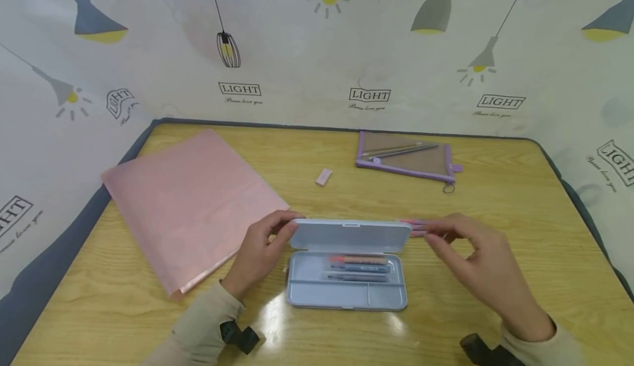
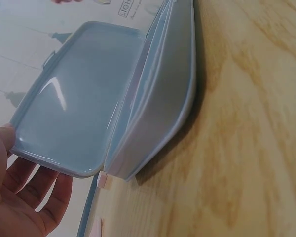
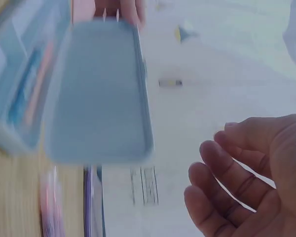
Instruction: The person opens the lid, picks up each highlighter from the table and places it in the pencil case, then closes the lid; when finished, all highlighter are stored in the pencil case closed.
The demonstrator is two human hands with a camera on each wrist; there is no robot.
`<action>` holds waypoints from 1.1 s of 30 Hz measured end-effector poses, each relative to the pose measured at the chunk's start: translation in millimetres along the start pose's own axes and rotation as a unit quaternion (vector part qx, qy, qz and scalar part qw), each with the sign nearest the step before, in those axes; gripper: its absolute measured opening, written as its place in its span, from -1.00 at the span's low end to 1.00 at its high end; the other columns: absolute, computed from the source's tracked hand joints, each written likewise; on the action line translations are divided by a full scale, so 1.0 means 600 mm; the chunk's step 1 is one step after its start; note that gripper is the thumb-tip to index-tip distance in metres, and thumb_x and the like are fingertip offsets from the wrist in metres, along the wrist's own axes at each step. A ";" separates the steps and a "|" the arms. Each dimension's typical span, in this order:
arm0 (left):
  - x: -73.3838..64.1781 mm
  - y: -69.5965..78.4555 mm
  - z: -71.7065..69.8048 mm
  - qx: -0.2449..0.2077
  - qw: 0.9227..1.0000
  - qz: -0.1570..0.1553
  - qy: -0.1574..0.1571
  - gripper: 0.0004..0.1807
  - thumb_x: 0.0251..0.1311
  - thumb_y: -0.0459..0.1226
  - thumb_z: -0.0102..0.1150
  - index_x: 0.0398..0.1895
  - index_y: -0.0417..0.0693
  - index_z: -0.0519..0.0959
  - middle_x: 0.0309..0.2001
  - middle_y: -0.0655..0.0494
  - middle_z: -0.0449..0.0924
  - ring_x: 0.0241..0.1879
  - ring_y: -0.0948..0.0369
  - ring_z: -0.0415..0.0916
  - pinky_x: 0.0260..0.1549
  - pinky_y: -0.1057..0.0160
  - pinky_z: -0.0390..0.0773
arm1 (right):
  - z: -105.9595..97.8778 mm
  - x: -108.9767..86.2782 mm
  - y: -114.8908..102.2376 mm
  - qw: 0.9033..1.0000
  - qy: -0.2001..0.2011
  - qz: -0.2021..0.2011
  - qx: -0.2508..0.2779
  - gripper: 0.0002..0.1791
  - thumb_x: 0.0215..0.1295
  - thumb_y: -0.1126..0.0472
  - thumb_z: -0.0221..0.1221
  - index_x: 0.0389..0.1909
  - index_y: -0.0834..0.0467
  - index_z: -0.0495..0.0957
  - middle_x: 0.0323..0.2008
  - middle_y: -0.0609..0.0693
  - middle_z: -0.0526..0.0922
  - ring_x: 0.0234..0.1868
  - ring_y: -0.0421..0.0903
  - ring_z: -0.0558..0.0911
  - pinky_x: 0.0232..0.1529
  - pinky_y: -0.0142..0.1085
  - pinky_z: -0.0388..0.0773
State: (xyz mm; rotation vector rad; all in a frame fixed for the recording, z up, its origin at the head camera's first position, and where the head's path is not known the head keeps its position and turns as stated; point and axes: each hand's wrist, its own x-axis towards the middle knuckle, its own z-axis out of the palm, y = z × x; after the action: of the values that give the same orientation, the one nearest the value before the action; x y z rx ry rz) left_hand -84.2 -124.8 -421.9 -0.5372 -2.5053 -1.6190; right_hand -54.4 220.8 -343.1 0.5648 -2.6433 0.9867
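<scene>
A pale blue pencil box [image 1: 324, 294] lies on the table with its lid [image 1: 350, 236] raised. Several pens, among them a blue pen [image 1: 359, 268], lie in its back compartment. My left hand [image 1: 262, 247] pinches the lid's left corner, thumb on the inner face and fingers behind, as the left wrist view shows. My right hand [image 1: 480, 261] is off the lid's right end, fingers loosely bent and holding nothing in the right wrist view. Pink and purple pens [image 3: 50, 202] lie on the table behind the box, partly hidden by the lid in the head view.
A pink folder [image 1: 198, 206] lies at the left. Behind the box is a small pink eraser [image 1: 324, 177]. A purple-edged zip pouch [image 1: 421, 168] with slim sticks in it lies at the back right. A printed curtain [image 1: 297, 41] borders the table [image 1: 520, 201].
</scene>
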 end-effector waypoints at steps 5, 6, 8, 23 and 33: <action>0.000 0.000 0.000 0.000 1.000 0.003 0.002 -0.77 0.46 -0.26 0.04 0.06 0.05 0.62 -0.08 0.12 0.69 -0.23 0.23 0.64 -0.27 0.26 0.58 | -0.024 0.033 0.079 0.995 -0.053 0.078 -0.027 -0.82 0.39 0.15 0.21 -0.07 0.08 0.65 -0.24 -0.06 0.71 -0.31 -0.44 0.53 -0.34 -0.49 0.46; -0.001 0.000 -0.001 0.001 1.000 0.003 0.002 -0.77 0.46 -0.26 0.04 0.06 0.06 0.62 -0.08 0.13 0.69 -0.23 0.23 0.64 -0.27 0.26 0.58 | -0.023 0.039 0.097 0.994 -0.069 0.080 -0.031 -0.81 0.40 0.13 0.20 -0.06 0.10 0.64 -0.23 -0.04 0.71 -0.31 -0.43 0.53 -0.34 -0.48 0.47; -0.001 0.001 -0.001 0.002 1.000 0.002 0.001 -0.77 0.46 -0.25 0.04 0.06 0.07 0.62 -0.08 0.13 0.69 -0.22 0.24 0.64 -0.26 0.25 0.59 | -0.019 0.048 0.130 0.991 -0.102 0.086 -0.031 -0.80 0.41 0.13 0.19 -0.06 0.11 0.64 -0.20 -0.02 0.71 -0.28 -0.38 0.53 -0.28 -0.47 0.49; -0.008 0.002 -0.003 0.011 1.000 -0.008 0.002 -0.77 0.46 -0.22 0.04 0.06 0.07 0.62 -0.06 0.17 0.68 -0.19 0.27 0.64 -0.19 0.24 0.59 | 0.033 0.075 0.220 0.961 -0.224 0.162 -0.008 -0.80 0.37 0.12 0.23 -0.12 0.15 0.61 -0.21 0.03 0.63 -0.21 -0.09 0.52 -0.18 -0.26 0.44; -0.002 -0.001 0.002 0.003 1.000 -0.003 -0.001 -0.75 0.47 -0.22 0.03 0.07 -0.03 0.61 -0.10 0.16 0.69 -0.20 0.27 0.64 -0.22 0.26 0.59 | 0.032 0.074 0.226 0.961 -0.232 0.149 -0.013 -0.83 0.39 0.14 0.21 -0.15 0.16 0.61 -0.23 0.01 0.65 -0.20 -0.14 0.54 -0.15 -0.25 0.47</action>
State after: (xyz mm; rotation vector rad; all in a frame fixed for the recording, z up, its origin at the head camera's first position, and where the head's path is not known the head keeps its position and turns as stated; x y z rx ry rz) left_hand -83.3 -124.2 -423.2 -0.5309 -2.5164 -1.6128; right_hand -156.0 290.1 -417.7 0.4432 -3.2296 0.9937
